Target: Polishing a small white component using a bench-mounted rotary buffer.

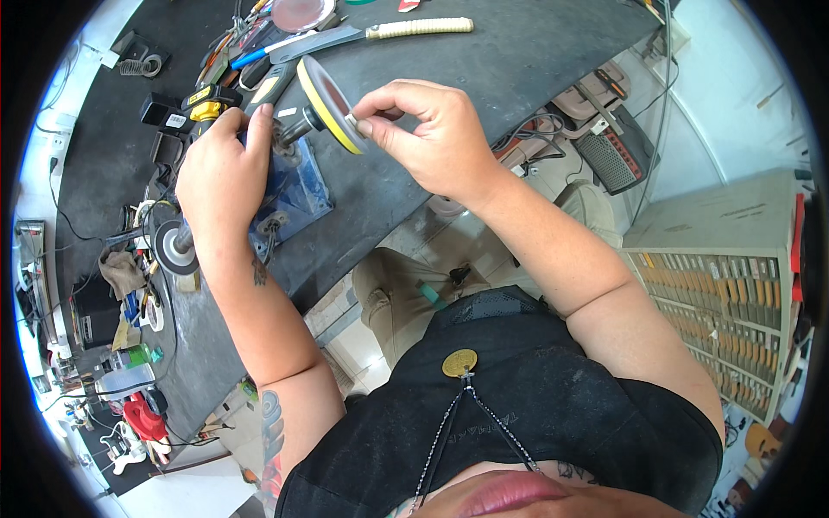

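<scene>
My right hand [424, 133] pinches a small pale piece [352, 121] between thumb and fingers, at the face of a sanding disc. That disc [327, 103] has a yellow-edged backing pad and stands upright on the shaft [296, 134] of a bench grinder. The machine's blue base [298, 184] sits on the dark bench. Over the grinder's body lies my left hand [227, 162], its fingers bent and their tips hidden. A grey wheel [176, 248] is on the grinder's other end, beside my left wrist. Whether the disc turns cannot be told.
Beyond the disc lie a long blade with a cord-wrapped handle [421, 27] and a round disc [302, 13]. A yellow-and-black cordless tool [210, 103] stands near my left hand. Several tools and cables clutter the left side. A cabinet of files [709, 259] stands at right.
</scene>
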### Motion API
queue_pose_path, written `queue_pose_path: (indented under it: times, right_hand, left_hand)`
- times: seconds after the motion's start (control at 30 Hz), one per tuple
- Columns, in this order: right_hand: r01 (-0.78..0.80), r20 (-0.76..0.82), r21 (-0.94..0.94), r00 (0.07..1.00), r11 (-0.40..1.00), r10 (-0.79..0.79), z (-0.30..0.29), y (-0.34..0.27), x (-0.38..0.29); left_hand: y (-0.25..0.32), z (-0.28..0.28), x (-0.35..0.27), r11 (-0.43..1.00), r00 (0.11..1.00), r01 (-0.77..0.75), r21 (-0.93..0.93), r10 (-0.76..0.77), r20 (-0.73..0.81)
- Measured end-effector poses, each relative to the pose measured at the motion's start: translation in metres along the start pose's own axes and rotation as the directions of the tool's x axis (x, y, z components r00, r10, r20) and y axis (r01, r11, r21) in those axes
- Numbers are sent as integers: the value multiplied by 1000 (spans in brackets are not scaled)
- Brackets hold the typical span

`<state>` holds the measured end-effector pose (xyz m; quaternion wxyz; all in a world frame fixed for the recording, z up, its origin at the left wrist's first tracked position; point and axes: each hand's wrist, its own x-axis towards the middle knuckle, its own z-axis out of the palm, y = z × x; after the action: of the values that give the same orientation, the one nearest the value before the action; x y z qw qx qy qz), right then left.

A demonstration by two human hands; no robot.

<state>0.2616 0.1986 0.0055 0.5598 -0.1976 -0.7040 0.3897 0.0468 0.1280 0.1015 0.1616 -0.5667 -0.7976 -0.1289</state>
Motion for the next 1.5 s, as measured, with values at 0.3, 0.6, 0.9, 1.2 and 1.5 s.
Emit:
queue_pose_path:
  times: [0.3,0.6,0.9,1.2,1.5]
  right_hand:
    - [-19,-41,77,999,997,22,4,1,2]
    - [-37,-35,56,999,998,39,5,0,0]
    - [23,-17,-60,1000,998,-24,2,9,-5]
    - [124,2,-148,992,981,-125,-2,11,-7]
    - [134,46,-190,991,973,-127,-4,15,-11]
  left_hand:
    - [1,-1,1,1000,1000,18,5,-18,26]
    - [-2,2,1,1000,1000,3,15,-3,7]
    - [0,0,0,1000,1000,4,10,-4,4]
    - [-1,1,1,1000,1000,5,8,-5,9]
    - [0,2,1,1000,1000,2,14,-2,5]
